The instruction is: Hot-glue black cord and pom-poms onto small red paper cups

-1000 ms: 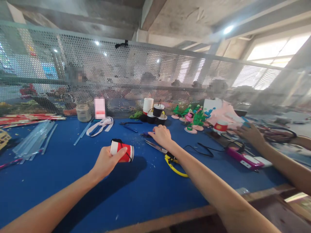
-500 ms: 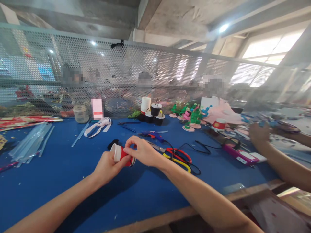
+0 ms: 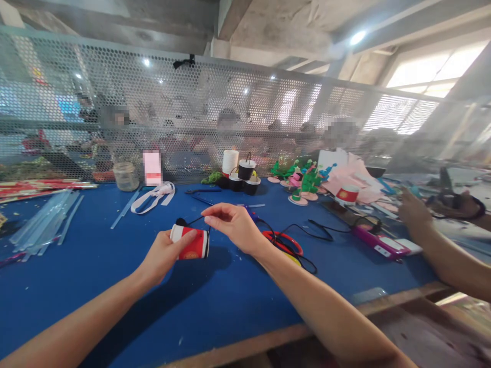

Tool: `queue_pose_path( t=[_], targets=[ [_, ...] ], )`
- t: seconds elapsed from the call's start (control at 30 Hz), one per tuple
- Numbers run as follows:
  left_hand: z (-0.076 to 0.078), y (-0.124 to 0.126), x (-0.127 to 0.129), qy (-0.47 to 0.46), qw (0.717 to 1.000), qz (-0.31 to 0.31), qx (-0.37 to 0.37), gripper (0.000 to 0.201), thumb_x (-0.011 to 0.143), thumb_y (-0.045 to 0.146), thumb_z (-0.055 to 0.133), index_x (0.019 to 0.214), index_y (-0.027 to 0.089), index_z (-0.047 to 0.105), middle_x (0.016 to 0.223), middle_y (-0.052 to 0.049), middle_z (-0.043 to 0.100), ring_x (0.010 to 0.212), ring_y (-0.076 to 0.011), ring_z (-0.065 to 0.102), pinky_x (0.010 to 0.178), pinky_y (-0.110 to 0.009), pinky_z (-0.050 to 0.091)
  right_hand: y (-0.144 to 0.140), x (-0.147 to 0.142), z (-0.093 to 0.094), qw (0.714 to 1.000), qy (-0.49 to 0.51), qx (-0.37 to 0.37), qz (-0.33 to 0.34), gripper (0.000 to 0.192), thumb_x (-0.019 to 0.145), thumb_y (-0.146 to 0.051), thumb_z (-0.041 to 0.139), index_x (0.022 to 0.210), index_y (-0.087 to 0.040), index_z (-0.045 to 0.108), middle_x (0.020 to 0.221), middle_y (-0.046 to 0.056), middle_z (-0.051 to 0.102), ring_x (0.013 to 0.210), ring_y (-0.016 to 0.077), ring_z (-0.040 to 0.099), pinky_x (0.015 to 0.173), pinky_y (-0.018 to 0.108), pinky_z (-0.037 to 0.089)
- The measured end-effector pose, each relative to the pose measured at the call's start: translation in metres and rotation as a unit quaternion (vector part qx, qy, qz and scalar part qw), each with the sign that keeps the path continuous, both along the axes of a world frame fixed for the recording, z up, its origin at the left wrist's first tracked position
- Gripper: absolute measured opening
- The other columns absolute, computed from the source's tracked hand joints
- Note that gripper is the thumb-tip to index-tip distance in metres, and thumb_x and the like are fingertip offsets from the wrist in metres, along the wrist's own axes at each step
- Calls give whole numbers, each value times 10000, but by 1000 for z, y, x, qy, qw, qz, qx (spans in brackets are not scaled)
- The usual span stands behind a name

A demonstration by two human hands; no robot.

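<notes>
- Over the middle of the blue bench (image 3: 215, 317), raised off its surface, we have the red-and-white cup (image 3: 196, 248) on its side, a dark band about its right end.
- Left hand (image 3: 163, 253): closed on the cup, thumb laid along the visible side; we cannot see the fingers behind.
- Right hand (image 3: 232, 225): thumb and forefinger pinched together on a black cord (image 3: 196, 221), just above the cup's right end. Cord looks taut, running toward a dark tuft (image 3: 180, 222) behind the cup's left end.
- Step in hand, we judge: tensioning the cord along the cup. Next move would seem to call for a steady left grip and an even pull, so the pinch does not slip.
- Right of centre, we note scissors (image 3: 299, 249), red and yellow handles partly showing; blades lost behind the right hand and forearm.
- Toward the bench's far edge: black pots (image 3: 246, 170), white ribbon (image 3: 137, 205), glass jar (image 3: 126, 177).
- Unclear to us: where the cord is fixed, its free end, the cup's mouth. At right, a co-worker's forearm (image 3: 452, 250) is cut off by the view's edge.
</notes>
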State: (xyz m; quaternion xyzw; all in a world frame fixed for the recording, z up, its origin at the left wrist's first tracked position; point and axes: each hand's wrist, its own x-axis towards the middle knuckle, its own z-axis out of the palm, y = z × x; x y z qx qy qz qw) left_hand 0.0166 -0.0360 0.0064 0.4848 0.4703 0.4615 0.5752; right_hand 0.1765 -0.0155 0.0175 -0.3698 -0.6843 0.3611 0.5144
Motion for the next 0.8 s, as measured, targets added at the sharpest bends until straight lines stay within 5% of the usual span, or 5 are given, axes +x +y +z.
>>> queue_pose_path(
  t=[0.8],
  targets=[
    [8, -10, 3, 39, 999, -8, 19, 244, 474, 315, 734, 535, 129, 588, 458, 27, 569, 419, -76, 456, 435, -190, 388, 10, 0, -9, 998, -41, -22, -35, 103, 683, -224, 596, 748, -167, 652, 696, 8, 647, 626, 106, 561, 620, 239, 438]
  ],
)
